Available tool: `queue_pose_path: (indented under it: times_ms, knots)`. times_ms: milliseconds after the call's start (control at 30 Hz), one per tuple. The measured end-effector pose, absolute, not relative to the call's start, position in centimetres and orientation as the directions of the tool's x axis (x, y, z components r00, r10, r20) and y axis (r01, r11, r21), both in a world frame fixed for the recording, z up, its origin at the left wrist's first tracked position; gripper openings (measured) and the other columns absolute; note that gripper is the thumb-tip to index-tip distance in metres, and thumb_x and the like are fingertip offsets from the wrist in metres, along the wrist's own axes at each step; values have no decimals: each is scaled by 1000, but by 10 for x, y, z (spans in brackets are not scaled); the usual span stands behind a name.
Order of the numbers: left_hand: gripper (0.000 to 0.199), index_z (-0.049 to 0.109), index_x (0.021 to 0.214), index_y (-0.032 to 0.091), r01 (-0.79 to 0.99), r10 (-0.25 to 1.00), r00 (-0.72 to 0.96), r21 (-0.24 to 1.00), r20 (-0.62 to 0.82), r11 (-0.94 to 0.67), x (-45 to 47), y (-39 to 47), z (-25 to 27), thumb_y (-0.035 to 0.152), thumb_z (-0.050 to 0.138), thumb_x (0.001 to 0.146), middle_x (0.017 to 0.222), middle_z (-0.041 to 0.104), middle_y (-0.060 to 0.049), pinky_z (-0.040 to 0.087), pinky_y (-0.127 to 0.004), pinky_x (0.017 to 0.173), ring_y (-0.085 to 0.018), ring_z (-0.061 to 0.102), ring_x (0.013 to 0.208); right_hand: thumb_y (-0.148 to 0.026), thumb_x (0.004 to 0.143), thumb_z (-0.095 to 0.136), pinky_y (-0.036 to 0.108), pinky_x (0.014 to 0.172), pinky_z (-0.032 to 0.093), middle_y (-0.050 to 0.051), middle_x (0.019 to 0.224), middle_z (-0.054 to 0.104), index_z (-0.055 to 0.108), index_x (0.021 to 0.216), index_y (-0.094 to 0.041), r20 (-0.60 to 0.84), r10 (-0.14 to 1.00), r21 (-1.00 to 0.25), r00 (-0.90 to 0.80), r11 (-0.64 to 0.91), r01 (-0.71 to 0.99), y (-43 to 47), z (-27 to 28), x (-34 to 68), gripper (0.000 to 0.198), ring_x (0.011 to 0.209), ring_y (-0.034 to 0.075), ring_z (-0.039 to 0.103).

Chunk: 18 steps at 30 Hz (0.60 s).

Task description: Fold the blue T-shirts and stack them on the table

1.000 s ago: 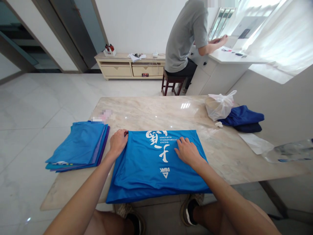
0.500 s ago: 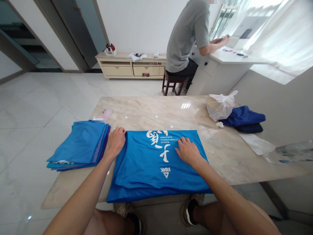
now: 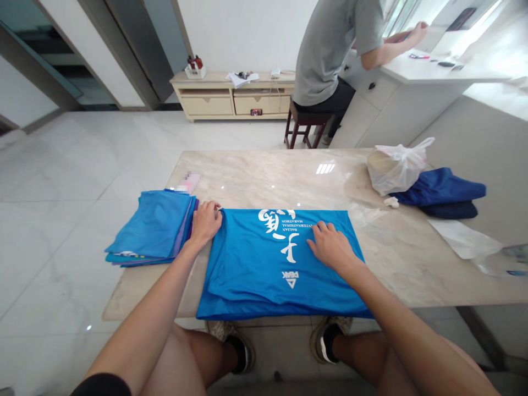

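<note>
A blue T-shirt (image 3: 251, 264), folded into a rough rectangle, lies on the marble-patterned table in front of me. White lettering and a PEAK logo show on its upper face, and its near edge hangs at the table's front edge. My left hand (image 3: 206, 223) is at its far left corner, fingers curled and closed on the fabric's edge. On the right part of the cloth, beside the lettering, my right hand (image 3: 332, 246) rests palm down with fingers apart. A stack of folded shirts (image 3: 154, 225), blue and purple, sits just left of my left hand.
At the table's (image 3: 256, 176) far right are a tied white plastic bag (image 3: 398, 168), dark blue cloth (image 3: 447, 190), a white sheet (image 3: 466, 239) and a clear bottle (image 3: 515, 258). Beyond, a person in grey (image 3: 334, 60) sits on a stool (image 3: 307, 121); a low cabinet (image 3: 210, 104) lines the wall.
My view has shifted, so the table and everything on it appear farther up and to the right. Both hands keep nearly the same places on the T-shirt.
</note>
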<state>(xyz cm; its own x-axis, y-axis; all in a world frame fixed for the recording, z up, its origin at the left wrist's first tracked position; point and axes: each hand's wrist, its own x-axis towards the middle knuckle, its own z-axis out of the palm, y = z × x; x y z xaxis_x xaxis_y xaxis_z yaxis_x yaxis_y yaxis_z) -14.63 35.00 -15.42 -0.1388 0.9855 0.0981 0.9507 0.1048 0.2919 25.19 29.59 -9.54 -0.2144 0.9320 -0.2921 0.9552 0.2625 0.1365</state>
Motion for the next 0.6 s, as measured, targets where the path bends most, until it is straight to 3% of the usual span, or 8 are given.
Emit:
queue_pose_path:
  times_ms: [100, 267, 467, 600]
  knots:
    - [33, 73, 133, 22, 951, 990, -77, 308, 121, 36, -145, 349, -154, 28, 60, 103, 133, 75, -14, 50, -43, 106, -34, 69, 127, -35, 116, 49, 44, 95, 56, 25, 150, 64, 66, 145, -10, -289, 932, 142, -218, 267, 953, 297, -98, 253, 42, 135, 39, 60]
    - [34, 80, 124, 23, 954, 991, -31, 300, 127, -8, -145, 351, -155, 27, 49, 109, 131, 78, -14, 48, -44, 110, -35, 68, 130, -36, 116, 48, 44, 93, 55, 25, 150, 64, 66, 145, -11, -286, 932, 149, -222, 272, 951, 298, -103, 255, 43, 134, 39, 60]
    - [42, 79, 125, 20, 963, 990, -89, 264, 113, 56, -145, 349, -155, 28, 40, 113, 130, 76, -18, 49, -45, 109, -37, 67, 129, -36, 117, 48, 44, 95, 55, 25, 150, 63, 66, 144, -11, -289, 932, 145, -218, 268, 952, 297, -105, 256, 41, 134, 39, 59]
    - [40, 78, 120, 19, 943, 968, -220, 279, 120, 180, -142, 347, -151, 38, 43, 113, 129, 74, -20, 50, -46, 108, -39, 66, 129, -36, 117, 49, 43, 97, 54, 25, 149, 64, 66, 144, -11, -287, 932, 133, -221, 267, 954, 298, -105, 256, 40, 135, 39, 59]
